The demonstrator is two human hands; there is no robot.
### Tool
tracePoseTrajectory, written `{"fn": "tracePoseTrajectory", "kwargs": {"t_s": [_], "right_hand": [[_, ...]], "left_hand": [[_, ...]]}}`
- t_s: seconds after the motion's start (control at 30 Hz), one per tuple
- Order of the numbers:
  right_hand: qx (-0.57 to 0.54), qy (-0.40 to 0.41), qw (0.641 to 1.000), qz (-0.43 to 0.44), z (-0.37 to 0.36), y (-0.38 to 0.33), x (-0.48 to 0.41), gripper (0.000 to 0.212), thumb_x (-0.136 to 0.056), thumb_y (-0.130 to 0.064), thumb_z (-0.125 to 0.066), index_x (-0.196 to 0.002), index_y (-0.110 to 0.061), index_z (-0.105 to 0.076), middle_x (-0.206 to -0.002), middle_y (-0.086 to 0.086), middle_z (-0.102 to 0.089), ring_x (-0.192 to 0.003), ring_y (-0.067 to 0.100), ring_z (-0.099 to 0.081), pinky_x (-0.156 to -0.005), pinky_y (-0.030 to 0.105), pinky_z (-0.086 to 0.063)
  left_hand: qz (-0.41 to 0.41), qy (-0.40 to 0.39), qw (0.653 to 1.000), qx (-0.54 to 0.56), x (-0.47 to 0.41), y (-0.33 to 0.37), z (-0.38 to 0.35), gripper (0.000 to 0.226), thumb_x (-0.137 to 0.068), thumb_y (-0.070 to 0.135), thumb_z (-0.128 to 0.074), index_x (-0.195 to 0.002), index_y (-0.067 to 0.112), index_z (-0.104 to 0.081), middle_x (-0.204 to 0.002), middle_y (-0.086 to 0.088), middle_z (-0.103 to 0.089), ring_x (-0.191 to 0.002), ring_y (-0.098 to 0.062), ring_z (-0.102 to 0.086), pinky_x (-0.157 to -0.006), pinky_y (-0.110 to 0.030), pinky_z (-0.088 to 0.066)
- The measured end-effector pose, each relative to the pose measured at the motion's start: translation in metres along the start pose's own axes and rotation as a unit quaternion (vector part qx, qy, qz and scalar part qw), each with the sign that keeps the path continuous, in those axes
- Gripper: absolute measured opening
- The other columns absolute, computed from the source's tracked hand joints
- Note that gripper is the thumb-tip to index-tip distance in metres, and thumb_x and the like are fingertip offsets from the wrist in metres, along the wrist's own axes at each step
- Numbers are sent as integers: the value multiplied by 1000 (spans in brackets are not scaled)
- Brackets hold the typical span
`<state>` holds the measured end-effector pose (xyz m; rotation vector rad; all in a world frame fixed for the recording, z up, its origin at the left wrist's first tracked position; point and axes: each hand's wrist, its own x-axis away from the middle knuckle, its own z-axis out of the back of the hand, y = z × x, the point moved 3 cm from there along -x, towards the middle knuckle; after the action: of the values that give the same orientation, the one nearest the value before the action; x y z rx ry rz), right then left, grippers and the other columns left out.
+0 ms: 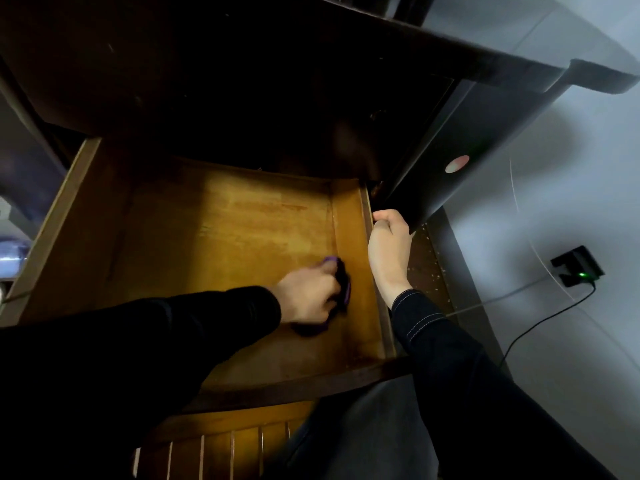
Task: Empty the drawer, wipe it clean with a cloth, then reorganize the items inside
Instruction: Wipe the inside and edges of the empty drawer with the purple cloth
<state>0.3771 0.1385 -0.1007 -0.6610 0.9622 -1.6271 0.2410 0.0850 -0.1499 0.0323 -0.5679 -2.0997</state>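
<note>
Drawer [242, 216] lies emptied; left hand [308, 299] clutches purple cloth [341, 282]; right hand [389, 251] grips its wall; sweep corners firmly

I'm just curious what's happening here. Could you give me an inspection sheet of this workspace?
Surface: drawer floor, bare stained wood.
Job's things: cloth, purple and dark, on the drawer floor near its right wall.
Clutter: nothing seen.
Hands: left hand grips the cloth, blurred; right hand grips the drawer's right wall.
Cables: black cable runs to a black box with a green light; white cable nearby.
Surroundings: dark cabinet above; slatted wood front below.
</note>
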Motion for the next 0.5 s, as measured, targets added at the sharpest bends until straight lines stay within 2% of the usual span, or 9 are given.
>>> {"fn": "tracePoseTrajectory", "kwargs": {"t_s": [0.07,0.13,0.2,0.3,0.37,0.43,0.5], "right_hand": [[5,-1,1000,-4,0,0,0,29,-99,-15,-38,-112,-16,-63,-92,2,-65,-78,17,-59,-73,41,-52],[9,1,1000,-1,0,0,1,28,-100,-15,-38,-112,-17,-63,-89,1,-65,-75,16,-59,-72,41,-53],[11,4,1000,4,0,1,1,28,-100,-15,-38,-112,-17,-63,-87,-1,-63,-74,15,-59,-70,39,-52],[10,0,1000,7,0,2,0,28,-101,-14,-38,-115,-15,-63,-88,-3,-63,-76,12,-59,-67,31,-49],[14,3,1000,6,0,3,-1,29,-101,-15,-39,-117,-15,-63,-90,-7,-63,-79,7,-59,-66,24,-45],[17,5,1000,5,0,3,-1,30,-101,-15,-39,-118,-16,-63,-90,-11,-62,-79,4,-58,-63,21,-42],[23,8,1000,6,0,2,-2,29,-101,-15,-39,-117,-17,-63,-88,-13,-61,-77,2,-57,-60,19,-40]], "left_hand": [[-60,-95,994,-19,20,20,-14,25,-90,22,-60,-113,15,-68,-129,-10,-46,-102,-32,-59,-81,-40,-54],[-106,-163,981,-24,33,35,-24,30,-89,16,-61,-118,14,-67,-140,-13,-43,-118,-33,-52,-90,-42,-52],[-130,-168,977,-15,37,39,-24,30,-89,13,-60,-118,15,-67,-136,-10,-44,-122,-30,-47,-92,-41,-49],[-136,-148,979,14,39,35,-17,30,-88,10,-59,-114,22,-69,-113,0,-45,-104,-20,-49,-75,-28,-41],[-118,-154,980,53,37,36,-17,33,-89,7,-56,-115,21,-70,-106,3,-43,-94,-15,-46,-69,-22,-34],[-95,-167,977,92,36,40,-19,33,-90,4,-53,-115,16,-71,-108,-1,-45,-92,-18,-47,-70,-26,-39],[-81,-175,974,115,36,45,-21,34,-92,2,-50,-117,12,-70,-113,-7,-47,-98,-24,-50,-79,-35,-44]]}}
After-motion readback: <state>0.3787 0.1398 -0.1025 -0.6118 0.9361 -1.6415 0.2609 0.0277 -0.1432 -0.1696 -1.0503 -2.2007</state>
